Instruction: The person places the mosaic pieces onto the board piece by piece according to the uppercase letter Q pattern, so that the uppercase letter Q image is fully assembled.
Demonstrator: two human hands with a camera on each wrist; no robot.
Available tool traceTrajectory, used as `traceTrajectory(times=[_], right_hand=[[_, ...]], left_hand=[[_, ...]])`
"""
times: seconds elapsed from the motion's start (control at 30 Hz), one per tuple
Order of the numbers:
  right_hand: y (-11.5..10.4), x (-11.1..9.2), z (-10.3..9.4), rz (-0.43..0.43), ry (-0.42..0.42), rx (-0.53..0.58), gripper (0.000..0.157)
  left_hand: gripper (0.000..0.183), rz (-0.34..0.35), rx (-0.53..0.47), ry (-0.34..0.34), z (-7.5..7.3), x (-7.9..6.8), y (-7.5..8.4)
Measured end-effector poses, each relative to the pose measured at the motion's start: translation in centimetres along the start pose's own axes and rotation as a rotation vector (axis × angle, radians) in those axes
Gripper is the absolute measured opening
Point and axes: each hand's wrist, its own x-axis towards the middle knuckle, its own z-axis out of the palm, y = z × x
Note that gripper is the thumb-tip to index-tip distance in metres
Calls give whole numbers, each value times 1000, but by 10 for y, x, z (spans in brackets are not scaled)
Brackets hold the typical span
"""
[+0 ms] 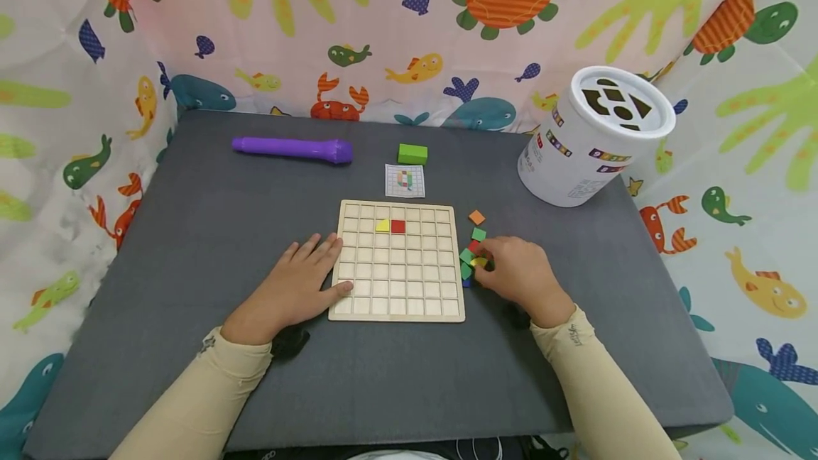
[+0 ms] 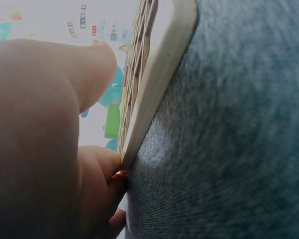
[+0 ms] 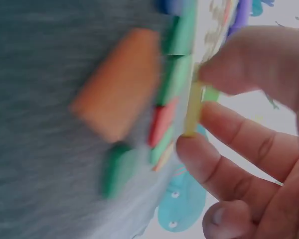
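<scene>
A light wooden grid board lies on the grey table. One yellow tile and one red tile sit side by side in its upper cells. My left hand rests at the board's left edge, fingers extended, the thumb over the rim. Just right of the board, my right hand pinches a yellow tile between thumb and fingertips. Around those fingertips are loose tiles: an orange tile, a red tile, a blue tile partly hidden, and several green tiles.
Behind the board lies a small pattern card, with a green block at its far edge. A purple tube lies at the back left. At the back right stands a white tub with shaped holes in its lid.
</scene>
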Motion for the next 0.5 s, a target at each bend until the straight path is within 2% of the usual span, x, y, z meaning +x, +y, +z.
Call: traceTrajectory(times=[0.13,0.37,0.5], right_hand=[[-19,19,-4,0,13,25,14],[-55,70,10,-39,24,0,14],[-68,87,14,-48,0,-29,15]], left_hand=[[90,-1,-2,7,-2,-2,0],[89,1,-4,15,-1,-3,-1],[91,2,4,1,1,0,-1]])
